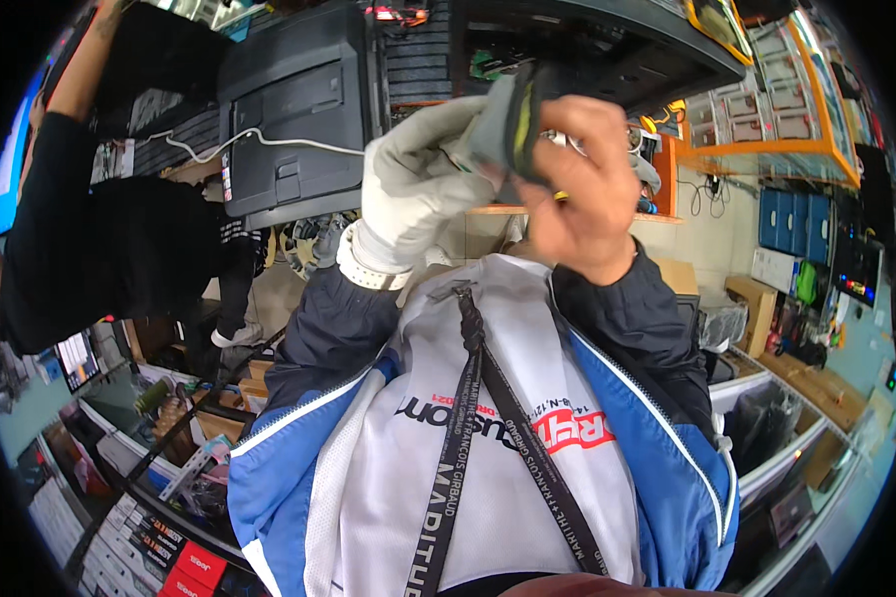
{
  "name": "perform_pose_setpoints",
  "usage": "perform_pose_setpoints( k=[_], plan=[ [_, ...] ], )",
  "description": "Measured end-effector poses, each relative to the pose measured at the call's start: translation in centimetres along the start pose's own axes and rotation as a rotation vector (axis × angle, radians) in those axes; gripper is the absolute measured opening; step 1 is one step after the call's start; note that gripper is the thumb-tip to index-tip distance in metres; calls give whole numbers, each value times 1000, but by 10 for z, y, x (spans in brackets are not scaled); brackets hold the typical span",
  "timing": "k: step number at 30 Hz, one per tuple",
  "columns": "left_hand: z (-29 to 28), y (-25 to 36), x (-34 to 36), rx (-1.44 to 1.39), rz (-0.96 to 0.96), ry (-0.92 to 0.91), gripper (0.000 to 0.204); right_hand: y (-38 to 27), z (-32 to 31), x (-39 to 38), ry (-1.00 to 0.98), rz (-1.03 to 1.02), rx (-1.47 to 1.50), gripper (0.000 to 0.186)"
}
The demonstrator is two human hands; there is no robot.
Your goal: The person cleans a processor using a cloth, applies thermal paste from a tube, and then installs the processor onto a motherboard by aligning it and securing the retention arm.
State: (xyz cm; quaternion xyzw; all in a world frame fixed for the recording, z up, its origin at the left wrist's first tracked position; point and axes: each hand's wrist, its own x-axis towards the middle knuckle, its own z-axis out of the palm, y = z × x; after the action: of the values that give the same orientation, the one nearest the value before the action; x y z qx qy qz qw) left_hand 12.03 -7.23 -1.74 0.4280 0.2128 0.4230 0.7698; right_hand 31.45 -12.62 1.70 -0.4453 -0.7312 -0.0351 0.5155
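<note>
My left hand wears a whitish glove, and a white watch strap circles that wrist. Its fingers are closed around the left side of a soft-looking grey item with a black edge and a yellow-green stripe; its exact kind is unclear. Bare and partly blurred, my right hand has its fingers bent against the dark edge of the same item. A ring shows on one of its fingers. Both hands are raised close together in front of my chest, and the item hides some fingertips.
A black printer-like machine stands beyond my left hand, with a white cable across it. Another person in black works at the left. An orange-framed cabinet with small drawers stands at the far right. A lanyard hangs on my chest.
</note>
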Motion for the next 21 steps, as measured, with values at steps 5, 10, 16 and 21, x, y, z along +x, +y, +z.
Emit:
perform_pose_setpoints(
  k=[5, 10, 16, 21],
  plan=[
    [50, -12, 32, 19, -99, -42, 69, 42, -65, -11, -15, 27, -30, 41],
    [96, -34, 58, 171, -104, -25, 71, 62, -108, -12, -6, -55, 79, 40],
    [120, -44, 82, 178, -157, -41, 70, 74, -132, -4, -14, 4, 137, 41],
    [100, -51, 96, 63, -43, -162, 67, 106, -162, -24, -180, 109, -30, 39]
  ],
)
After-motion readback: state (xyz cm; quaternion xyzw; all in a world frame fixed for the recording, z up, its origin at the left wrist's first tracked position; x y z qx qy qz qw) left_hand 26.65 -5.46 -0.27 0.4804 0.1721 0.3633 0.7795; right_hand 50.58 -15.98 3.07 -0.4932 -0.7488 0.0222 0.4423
